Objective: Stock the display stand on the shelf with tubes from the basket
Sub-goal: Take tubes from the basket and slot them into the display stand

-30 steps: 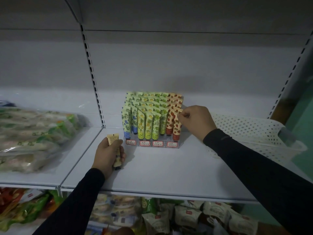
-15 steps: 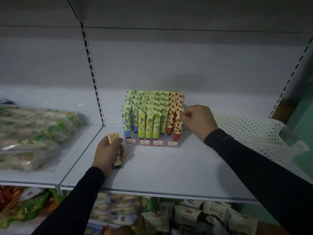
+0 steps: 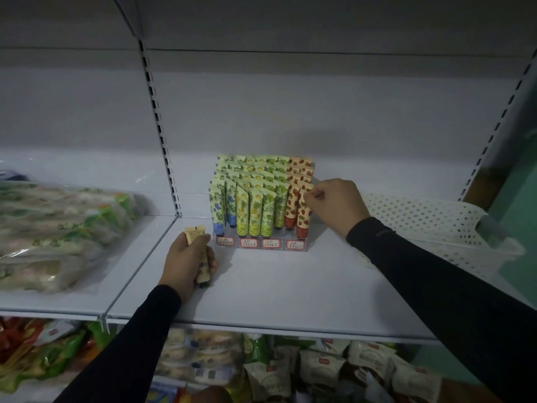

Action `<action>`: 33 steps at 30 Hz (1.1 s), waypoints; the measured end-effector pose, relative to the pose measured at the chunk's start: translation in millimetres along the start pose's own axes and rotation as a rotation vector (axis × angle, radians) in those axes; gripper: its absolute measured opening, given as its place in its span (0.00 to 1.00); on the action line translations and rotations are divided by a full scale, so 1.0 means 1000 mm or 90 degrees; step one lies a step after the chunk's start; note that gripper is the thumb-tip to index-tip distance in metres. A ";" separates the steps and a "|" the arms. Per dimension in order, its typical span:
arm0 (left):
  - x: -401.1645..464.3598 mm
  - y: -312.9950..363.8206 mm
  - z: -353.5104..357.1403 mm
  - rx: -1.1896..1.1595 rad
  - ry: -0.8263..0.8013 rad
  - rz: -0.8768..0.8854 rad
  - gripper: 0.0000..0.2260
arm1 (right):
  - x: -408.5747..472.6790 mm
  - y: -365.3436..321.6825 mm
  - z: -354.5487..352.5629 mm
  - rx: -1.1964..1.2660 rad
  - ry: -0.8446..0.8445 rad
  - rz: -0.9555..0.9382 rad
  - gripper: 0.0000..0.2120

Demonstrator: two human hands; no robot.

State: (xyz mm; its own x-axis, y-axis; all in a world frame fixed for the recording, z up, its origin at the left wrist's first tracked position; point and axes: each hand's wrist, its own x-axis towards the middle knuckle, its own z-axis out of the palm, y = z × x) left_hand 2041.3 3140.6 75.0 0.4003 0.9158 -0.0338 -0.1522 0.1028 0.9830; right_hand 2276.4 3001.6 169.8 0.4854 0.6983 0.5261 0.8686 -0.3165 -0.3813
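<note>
The stand [image 3: 261, 242] sits on the shelf [image 3: 290, 286], its tubes upright, caps down, crimped ends up. The front row holds eight: two blue-flowered, two yellow, two green, two red; further rows rise behind, too crowded to count. The right hand [image 3: 334, 205] pinches the crimped top of the front red tube [image 3: 303, 216] at the stand's right end. The left hand [image 3: 186, 257] grips one yellow tube [image 3: 194, 235], upright, resting on the shelf just left of the stand. One white basket [image 3: 436, 216] lies to the right.

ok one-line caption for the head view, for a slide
Right hand pinches a red tube in the stand; left hand holds a yellow tube.
</note>
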 end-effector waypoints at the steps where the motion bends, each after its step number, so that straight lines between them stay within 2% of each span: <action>1: 0.000 0.001 -0.001 -0.015 -0.006 -0.014 0.04 | -0.001 0.000 0.000 0.000 0.001 0.000 0.16; 5: -0.001 0.007 -0.005 -0.088 -0.035 -0.082 0.06 | -0.002 -0.001 -0.007 0.009 0.043 0.000 0.20; 10: -0.012 0.027 0.009 0.029 -0.029 0.023 0.10 | -0.009 -0.010 -0.015 0.055 0.107 -0.038 0.22; 13: -0.017 0.042 0.019 -0.016 -0.080 0.039 0.08 | -0.021 -0.024 -0.014 0.131 0.037 -0.056 0.19; 17: -0.025 0.053 0.039 -0.128 -0.136 0.034 0.08 | -0.033 -0.039 -0.011 0.237 -0.122 -0.051 0.15; 20: -0.029 0.056 0.050 -0.213 -0.135 0.017 0.07 | -0.036 -0.040 -0.012 0.278 -0.197 -0.021 0.15; 23: -0.029 0.055 0.053 -0.264 -0.137 0.007 0.05 | -0.038 -0.041 -0.015 0.401 -0.268 0.061 0.15; 27: -0.031 0.049 0.058 -0.281 -0.163 -0.001 0.05 | -0.036 -0.037 -0.019 0.504 -0.306 0.137 0.12; 30: -0.032 0.049 0.059 -0.304 -0.162 -0.009 0.03 | -0.036 -0.033 -0.019 0.549 -0.289 0.136 0.11; 33: -0.032 0.051 0.062 -0.322 -0.157 -0.025 0.06 | -0.038 -0.031 -0.015 0.445 -0.224 0.063 0.12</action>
State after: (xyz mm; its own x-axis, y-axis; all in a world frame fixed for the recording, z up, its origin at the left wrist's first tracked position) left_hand 2076.7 3092.8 137.1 0.6045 0.7958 0.0351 -0.5236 0.3637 0.7704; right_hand 2232.9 2975.4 173.2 0.3958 0.8869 0.2382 0.5026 0.0079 -0.8645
